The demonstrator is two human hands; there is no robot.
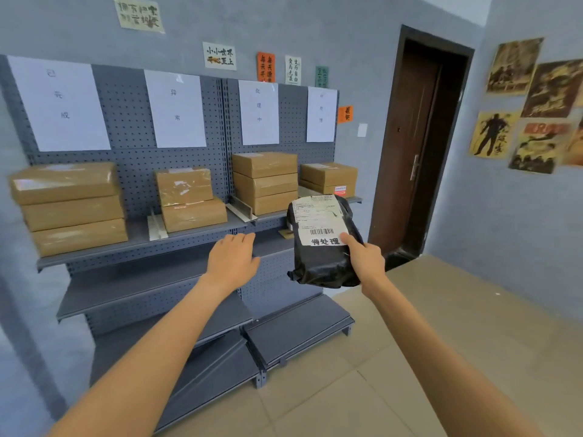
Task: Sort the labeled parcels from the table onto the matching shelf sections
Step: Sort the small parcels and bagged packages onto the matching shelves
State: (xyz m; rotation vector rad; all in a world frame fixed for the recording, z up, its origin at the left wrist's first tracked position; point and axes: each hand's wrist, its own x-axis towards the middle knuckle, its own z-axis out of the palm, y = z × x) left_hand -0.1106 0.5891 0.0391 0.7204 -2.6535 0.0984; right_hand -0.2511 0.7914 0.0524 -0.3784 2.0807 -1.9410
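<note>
The black parcel (pixel 323 244) is being held up in the air in front of the right end of the shelf unit (pixel 142 244), its white shipping label (pixel 318 220) facing the camera. The right hand (pixel 366 258) is gripping it at its right edge, thumb pressing on the label's lower corner and the other fingers hidden behind the bag. The left hand (pixel 232 258) is hovering palm-down before the upper shelf, fingers straight and relaxed, touching nothing.

Step in hand, as judged: the parcel is being read and carried to its section. The bold characters on its label appear to be matching the rightmost sign (pixel 321 114), though that sign's print is faint and I cannot confirm it. The next move is calling for a lift onto the rightmost stack (pixel 328 178), or beside it, set flat so the soft bag is not sliding off the shelf edge.

Count:
- Black parcels in view: one.
- White section signs on the pegboard: four.
- Cardboard boxes on the upper shelf: ten, standing as three in the leftmost stack (pixel 71 208), two in the second stack (pixel 189 200), three in the third stack (pixel 265 182), two in the rightmost.
- Lower shelves: holding no boxes that I can see.
- The table is not in view.
</note>
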